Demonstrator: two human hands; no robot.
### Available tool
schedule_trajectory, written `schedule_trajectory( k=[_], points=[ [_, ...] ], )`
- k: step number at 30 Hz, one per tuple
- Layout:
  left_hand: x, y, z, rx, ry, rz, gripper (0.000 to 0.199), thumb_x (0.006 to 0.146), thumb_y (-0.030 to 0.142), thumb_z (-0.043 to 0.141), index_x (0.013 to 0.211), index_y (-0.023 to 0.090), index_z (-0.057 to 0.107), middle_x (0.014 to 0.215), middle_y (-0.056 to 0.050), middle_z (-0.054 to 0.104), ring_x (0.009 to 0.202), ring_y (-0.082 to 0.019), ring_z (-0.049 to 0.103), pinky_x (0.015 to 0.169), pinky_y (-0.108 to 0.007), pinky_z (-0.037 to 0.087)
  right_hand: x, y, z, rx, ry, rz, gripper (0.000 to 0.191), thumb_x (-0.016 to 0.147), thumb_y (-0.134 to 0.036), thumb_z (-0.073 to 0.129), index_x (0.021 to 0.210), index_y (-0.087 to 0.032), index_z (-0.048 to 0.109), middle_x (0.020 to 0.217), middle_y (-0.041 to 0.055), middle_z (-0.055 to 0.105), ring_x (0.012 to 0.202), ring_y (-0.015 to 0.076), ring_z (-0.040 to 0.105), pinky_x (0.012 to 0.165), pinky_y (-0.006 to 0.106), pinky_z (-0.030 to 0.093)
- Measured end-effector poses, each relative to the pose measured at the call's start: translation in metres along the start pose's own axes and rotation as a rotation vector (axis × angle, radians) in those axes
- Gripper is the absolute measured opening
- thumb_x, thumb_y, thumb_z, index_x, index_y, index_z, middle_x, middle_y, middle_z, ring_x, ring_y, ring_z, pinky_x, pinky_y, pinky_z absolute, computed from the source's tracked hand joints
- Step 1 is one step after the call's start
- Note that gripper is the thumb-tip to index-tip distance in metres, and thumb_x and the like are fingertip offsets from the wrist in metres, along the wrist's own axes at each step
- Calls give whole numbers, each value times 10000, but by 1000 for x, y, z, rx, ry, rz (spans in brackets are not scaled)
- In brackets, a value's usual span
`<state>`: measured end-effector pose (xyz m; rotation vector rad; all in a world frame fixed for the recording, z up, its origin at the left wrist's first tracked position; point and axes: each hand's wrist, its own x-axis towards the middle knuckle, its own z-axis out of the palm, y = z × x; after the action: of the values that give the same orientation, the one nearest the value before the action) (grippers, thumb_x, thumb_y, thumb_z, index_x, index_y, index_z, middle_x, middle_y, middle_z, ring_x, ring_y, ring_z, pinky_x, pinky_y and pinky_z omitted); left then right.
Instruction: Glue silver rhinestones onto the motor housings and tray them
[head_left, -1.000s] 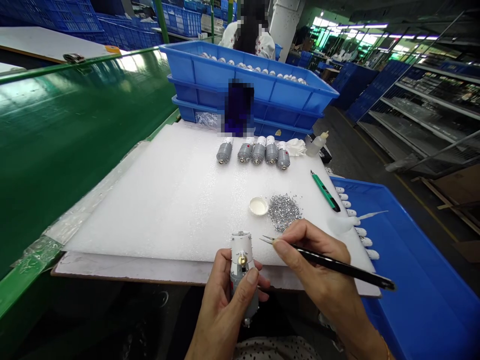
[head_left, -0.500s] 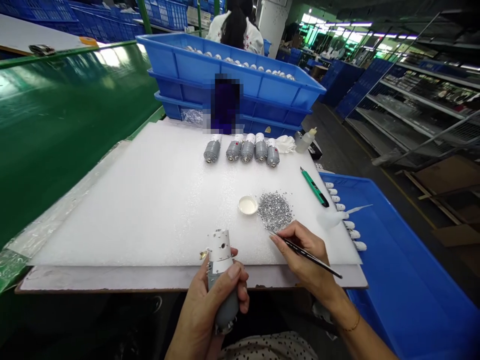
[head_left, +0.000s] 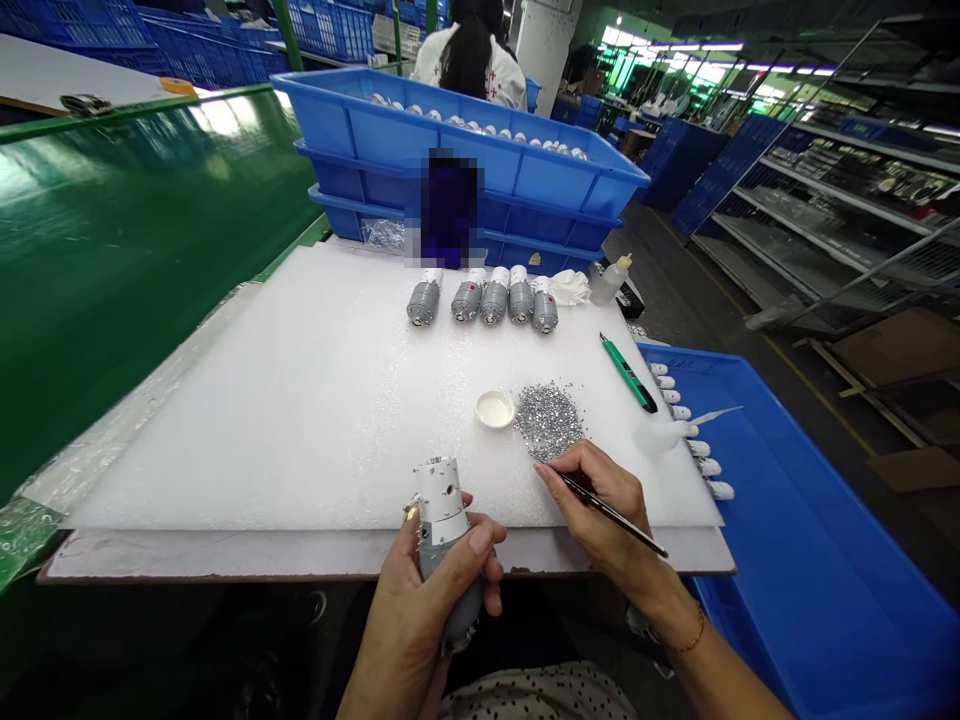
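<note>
Left hand (head_left: 424, 600): clamped around the grey lower body of a white-and-grey model (head_left: 441, 492), thumb across the near side. Model leans slightly, white end up and away from the palm, grey end down past the fingers. Small brass-coloured piece (head_left: 410, 510) sticks out of its left side, just above the index finger.

Right hand (head_left: 600, 510): closed on black tweezers (head_left: 634, 530) in a pen grip, rear end out to the right over the back of the hand. Fingertips at the near edge of a pile of small silver parts (head_left: 550, 422). Tweezer tips too small to tell if spread or pinched. Hands apart, model well left of the right hand.

Shallow white dish (head_left: 495, 410): ahead of and between the hands, just left of the pile. Green cutter (head_left: 628, 373): beyond the right hand, slightly right. Row of five similar models (head_left: 493, 297): farther ahead of both hands, lying on the white foam sheet (head_left: 262, 420) that covers most of the bench (head_left: 225, 555). Squeeze bottle (head_left: 609, 285): right of that row. Blue tray (head_left: 795, 520) with white parts along its edge: right of the right hand.
</note>
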<state>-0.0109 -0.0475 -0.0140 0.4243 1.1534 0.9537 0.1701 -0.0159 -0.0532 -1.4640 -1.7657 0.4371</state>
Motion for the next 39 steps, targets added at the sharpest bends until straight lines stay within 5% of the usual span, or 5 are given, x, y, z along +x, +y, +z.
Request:
schedule_trajectory(
  k=[9, 21, 28, 39],
  points=[
    [7, -2, -1, 28, 10, 91, 307, 798, 358, 747, 1001, 195, 585, 712, 21, 678, 551, -102, 584, 585, -216, 481, -6, -7, -3, 100, 5, -14, 151, 916, -202, 597, 770, -199, 562, 688, -14, 542, 610, 131, 512, 560, 268, 407],
    [7, 5, 2, -300, -147, -127, 232, 824, 284, 730, 1018, 198, 637, 702, 7, 699, 540, -92, 606, 574, -185, 507, -15, -45, -9, 522, -93, 6, 121, 869, -143, 673, 819, -220, 594, 697, -29, 565, 597, 107, 532, 499, 222, 410],
    [4, 3, -3, -388, -155, -179, 104, 824, 201, 729, 914, 169, 688, 683, 10, 680, 553, -73, 602, 540, -153, 521, -19, -47, -9, 494, -112, 2, 120, 880, -140, 658, 840, -229, 589, 714, -30, 562, 612, 106, 536, 514, 225, 413],
    [0, 3, -5, -431, -48, -187, 163, 781, 171, 767, 922, 200, 689, 709, 16, 718, 578, -97, 647, 559, -185, 574, -9, -64, -13, 267, -42, -266, 128, 847, -61, 629, 886, -182, 616, 686, 7, 613, 577, 118, 565, 465, 230, 433]
  ],
)
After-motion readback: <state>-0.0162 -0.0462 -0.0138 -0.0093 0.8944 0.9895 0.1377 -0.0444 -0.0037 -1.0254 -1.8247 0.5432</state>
